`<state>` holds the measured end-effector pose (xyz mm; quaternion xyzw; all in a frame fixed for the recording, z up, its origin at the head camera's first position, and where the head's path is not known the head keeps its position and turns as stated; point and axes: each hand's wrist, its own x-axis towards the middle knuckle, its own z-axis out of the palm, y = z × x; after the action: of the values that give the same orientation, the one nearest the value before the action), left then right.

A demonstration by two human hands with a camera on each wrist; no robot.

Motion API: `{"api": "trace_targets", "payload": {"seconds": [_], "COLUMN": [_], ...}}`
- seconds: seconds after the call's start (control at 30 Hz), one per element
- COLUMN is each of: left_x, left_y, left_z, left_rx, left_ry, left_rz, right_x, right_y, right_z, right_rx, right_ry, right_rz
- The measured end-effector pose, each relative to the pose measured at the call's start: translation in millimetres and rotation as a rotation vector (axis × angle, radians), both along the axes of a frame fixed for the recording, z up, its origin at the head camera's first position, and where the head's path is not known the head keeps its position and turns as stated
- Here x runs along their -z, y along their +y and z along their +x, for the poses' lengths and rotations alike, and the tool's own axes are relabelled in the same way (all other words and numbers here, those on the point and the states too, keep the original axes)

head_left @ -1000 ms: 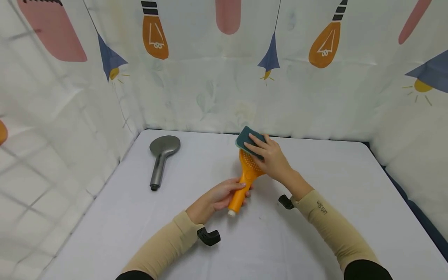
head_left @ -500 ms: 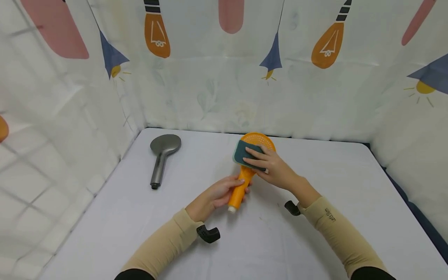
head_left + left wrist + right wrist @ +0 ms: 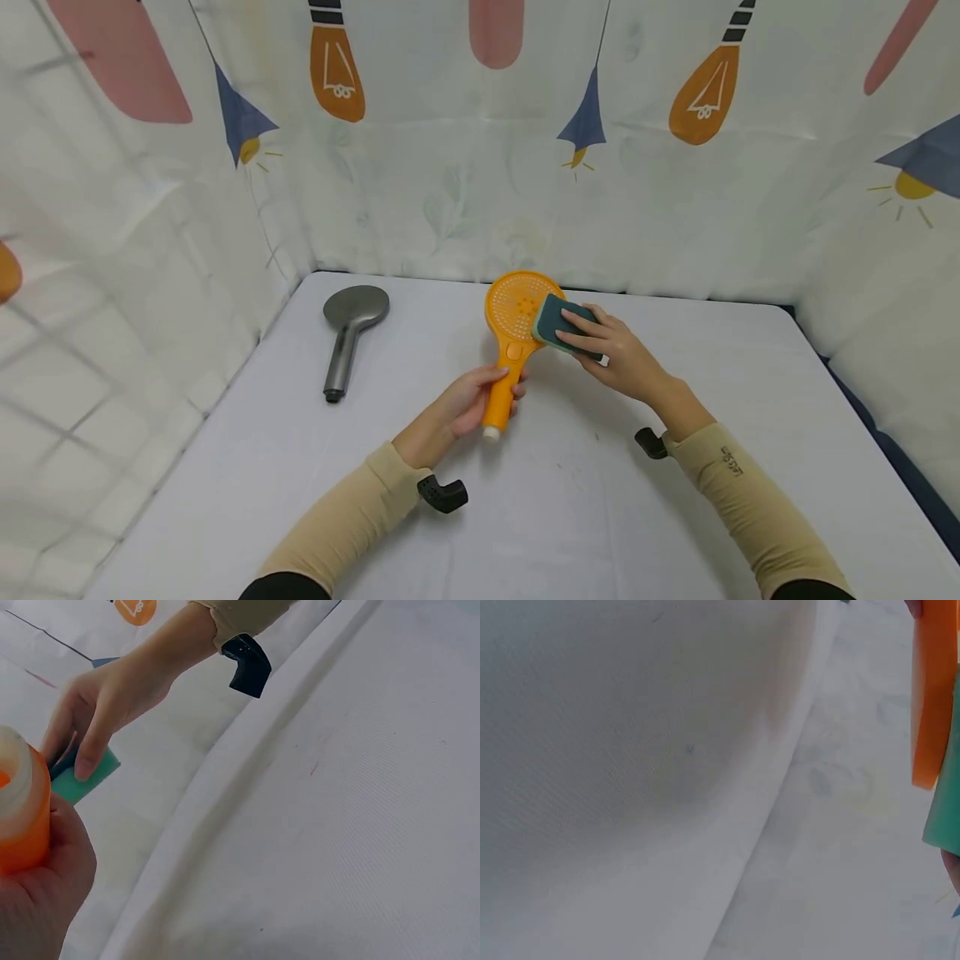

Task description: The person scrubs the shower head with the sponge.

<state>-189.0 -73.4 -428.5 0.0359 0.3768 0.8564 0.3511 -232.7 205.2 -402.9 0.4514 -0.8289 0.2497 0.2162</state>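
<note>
My left hand grips the handle of an orange shower head, its round holed face turned up toward the head camera. A pale threaded end pokes out below that grip in the left wrist view. With fingers spread over its dark top, my right hand holds a sponge, dark teal above and light green below. The sponge's left edge overlaps the right rim of the shower head's face. From the right wrist camera, the green foam lies right against the orange head's edge.
A grey shower head lies on the left of the white-covered table, its handle toward the near side. White printed curtains close off the back and sides. A black wrist camera sticks out from the left sleeve.
The sponge has slid down over the shower head's face, then off toward its right rim, baring most of the holes. The orange shower head has shifted slightly left. The grey one stays put.
</note>
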Motion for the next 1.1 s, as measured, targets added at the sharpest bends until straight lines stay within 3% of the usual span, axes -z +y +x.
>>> {"api": "trace_targets", "payload": {"seconds": [0.17,0.37,0.5,0.87,1.1], "left_x": [-5.5,-8.6,-5.1,-2.1,-2.7], "left_y": [2.4,6.7,6.9,4.9,-0.5], "left_z": [-2.6,-9.8,-13.5,-16.8,-15.7], "left_rx": [-0.040,-0.195,-0.269,-0.325,-0.239], "left_ry": [-0.087,-0.151,-0.143,-0.050,0.131], "left_rz": [-0.004,-0.102,-0.149,-0.107,-0.175], "right_x": [2.4,3.7,4.3,8.8,11.3], "right_y": [1.9,2.9,4.1,4.2,7.8], "right_z": [0.8,-0.9,0.3,4.7,5.8], "right_rx": [0.022,0.012,0.011,0.021,0.036], "right_ry": [-0.055,-0.015,-0.013,-0.005,-0.015], "right_rz": [-0.075,-0.159,-0.185,-0.197,-0.190]}}
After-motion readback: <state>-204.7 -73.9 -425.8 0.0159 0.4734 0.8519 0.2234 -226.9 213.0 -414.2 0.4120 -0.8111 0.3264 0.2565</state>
